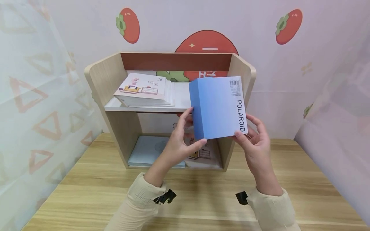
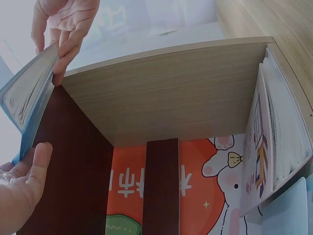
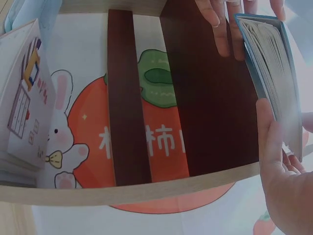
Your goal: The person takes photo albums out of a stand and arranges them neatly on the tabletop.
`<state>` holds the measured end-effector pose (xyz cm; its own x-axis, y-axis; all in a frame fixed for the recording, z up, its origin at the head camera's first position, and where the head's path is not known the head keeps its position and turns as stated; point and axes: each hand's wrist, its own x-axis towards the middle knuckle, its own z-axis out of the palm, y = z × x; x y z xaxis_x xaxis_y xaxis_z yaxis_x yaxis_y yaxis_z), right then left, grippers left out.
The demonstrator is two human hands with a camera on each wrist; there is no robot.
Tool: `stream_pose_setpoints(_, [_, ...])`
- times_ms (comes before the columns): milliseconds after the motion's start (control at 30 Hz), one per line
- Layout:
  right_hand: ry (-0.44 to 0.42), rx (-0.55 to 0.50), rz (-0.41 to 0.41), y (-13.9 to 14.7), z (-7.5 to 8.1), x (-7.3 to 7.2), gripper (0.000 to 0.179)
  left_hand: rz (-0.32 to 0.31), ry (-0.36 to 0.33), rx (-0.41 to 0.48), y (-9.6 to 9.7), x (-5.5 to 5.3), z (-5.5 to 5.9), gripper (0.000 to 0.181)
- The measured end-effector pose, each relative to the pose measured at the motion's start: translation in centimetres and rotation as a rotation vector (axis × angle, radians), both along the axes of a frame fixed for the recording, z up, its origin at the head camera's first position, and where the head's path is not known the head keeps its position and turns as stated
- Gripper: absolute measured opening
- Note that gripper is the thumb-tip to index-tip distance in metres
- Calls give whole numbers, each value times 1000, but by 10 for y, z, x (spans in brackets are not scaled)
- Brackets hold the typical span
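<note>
A thick blue photo album [image 1: 219, 107] with a white strip reading POLAROID is held up in front of the upper shelf, its spine turned toward the left. My left hand [image 1: 180, 146] grips its spine side, thumb at the lower corner and fingers along the left edge. The right hand [image 1: 255, 146] pinches the lower right corner, with the thumb on the cover and fingers behind. From the right wrist view, the album's page edges [image 3: 274, 68] show between its two covers. Both hands also flank the album [image 2: 29, 93] in the left wrist view.
A wooden two-tier shelf [image 1: 242, 64] stands on the wood-grain table [image 1: 95, 192]. Several illustrated white albums [image 1: 144, 86] lie stacked at its upper left. Below lie a pale blue album [image 1: 147, 149] and a white illustrated one [image 1: 206, 157].
</note>
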<state>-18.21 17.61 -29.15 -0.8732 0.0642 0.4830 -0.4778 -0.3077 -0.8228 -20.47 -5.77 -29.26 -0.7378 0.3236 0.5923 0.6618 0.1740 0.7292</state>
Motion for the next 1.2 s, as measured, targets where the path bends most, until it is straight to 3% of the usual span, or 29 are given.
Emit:
stream_pose_setpoints(367, [-5, 73, -35, 6, -4, 2, 57, -34, 10, -50, -1, 4, 0, 110])
stream_pose_setpoints(733, [56, 144, 8, 10, -8, 3, 66, -61, 17, -50, -4, 7, -1, 113])
stream_pose_setpoints(1200, [138, 113, 90, 17, -12, 6, 73, -99, 22, -28, -3, 10, -1, 123])
